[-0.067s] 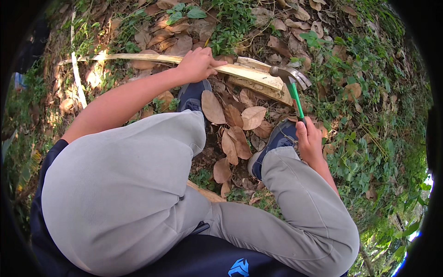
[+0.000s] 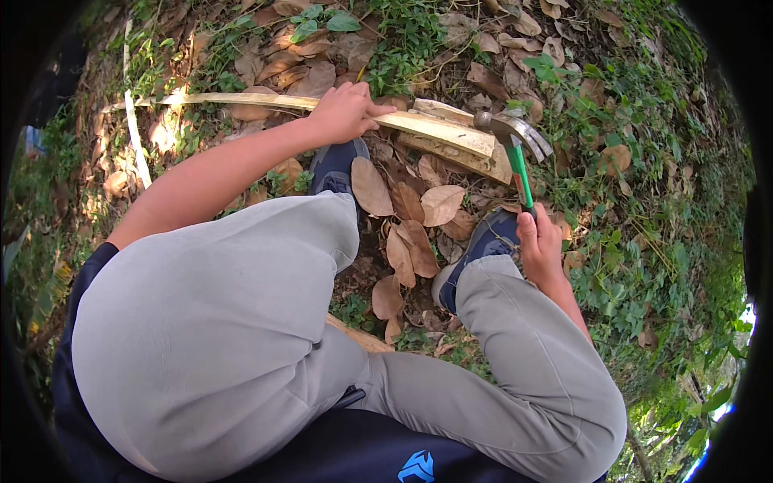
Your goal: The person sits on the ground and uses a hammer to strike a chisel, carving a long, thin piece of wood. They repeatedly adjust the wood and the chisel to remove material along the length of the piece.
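Note:
A long, pale wooden strip (image 2: 439, 133) runs from the far left toward the middle right, its right end lying over a thicker piece of wood (image 2: 483, 165). My left hand (image 2: 345, 113) is closed around the strip, pressing it from above. In my right hand (image 2: 541, 245) is a claw hammer (image 2: 520, 177) with a green and dark handle, gripped low. Its metal head sits just beside the strip's right end, claw pointing right. Whether the head touches the wood I cannot tell.
Dry brown leaves (image 2: 443, 205) and green weeds (image 2: 644, 249) cover the ground. My blue shoes (image 2: 487, 241) stand on the near side of the wood. A thin pale stick (image 2: 135, 137) lies at the far left, and another wooden piece (image 2: 358, 334) shows beneath my leg.
The hammer head has shifted slightly to the right. My left hand and the wooden strip have stayed in place.

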The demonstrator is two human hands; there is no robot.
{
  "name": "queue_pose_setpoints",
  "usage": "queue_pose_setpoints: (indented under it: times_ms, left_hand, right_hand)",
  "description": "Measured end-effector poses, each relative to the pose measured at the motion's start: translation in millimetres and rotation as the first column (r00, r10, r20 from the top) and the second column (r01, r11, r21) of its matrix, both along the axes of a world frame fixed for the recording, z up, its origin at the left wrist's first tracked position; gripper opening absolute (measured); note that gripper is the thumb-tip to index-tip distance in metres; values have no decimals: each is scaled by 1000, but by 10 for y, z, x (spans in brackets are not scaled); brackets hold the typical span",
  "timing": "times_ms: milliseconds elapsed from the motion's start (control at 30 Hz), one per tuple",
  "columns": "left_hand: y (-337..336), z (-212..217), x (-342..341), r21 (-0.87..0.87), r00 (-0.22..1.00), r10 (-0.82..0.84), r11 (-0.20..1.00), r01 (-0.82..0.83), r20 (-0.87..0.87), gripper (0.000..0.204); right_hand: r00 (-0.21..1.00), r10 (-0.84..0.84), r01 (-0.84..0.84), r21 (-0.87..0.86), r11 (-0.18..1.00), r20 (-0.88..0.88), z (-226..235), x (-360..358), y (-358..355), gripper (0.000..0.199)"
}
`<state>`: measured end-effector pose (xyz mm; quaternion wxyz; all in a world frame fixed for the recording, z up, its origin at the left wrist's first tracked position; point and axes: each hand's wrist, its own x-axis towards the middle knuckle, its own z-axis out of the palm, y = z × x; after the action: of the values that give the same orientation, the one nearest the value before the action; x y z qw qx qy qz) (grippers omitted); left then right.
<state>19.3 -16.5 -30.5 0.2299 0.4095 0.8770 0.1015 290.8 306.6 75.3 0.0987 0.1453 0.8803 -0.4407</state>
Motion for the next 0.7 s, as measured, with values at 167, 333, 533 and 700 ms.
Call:
queue_pose_setpoints:
  times_ms: [167, 333, 533, 700]
  left_hand:
    - [33, 17, 9, -3, 1000, 0, 1000, 0, 4, 47]
    - [10, 16, 15, -11, 1000, 10, 1000, -9, 12, 47]
    - [5, 3, 21, -4, 1000, 12, 1000, -12, 5, 50]
    - [29, 27, 5, -23, 999, 13, 1000, -12, 29, 48]
  right_hand:
    - [996, 57, -63, 88, 994, 70, -141, 3, -59, 28]
    - [997, 46, -54, 120, 991, 64, -37, 44, -33, 27]
    - [998, 53, -50, 75, 996, -45, -51, 4, -35, 26]
    - [990, 43, -62, 140, 988, 134, -144, 14, -58, 29]
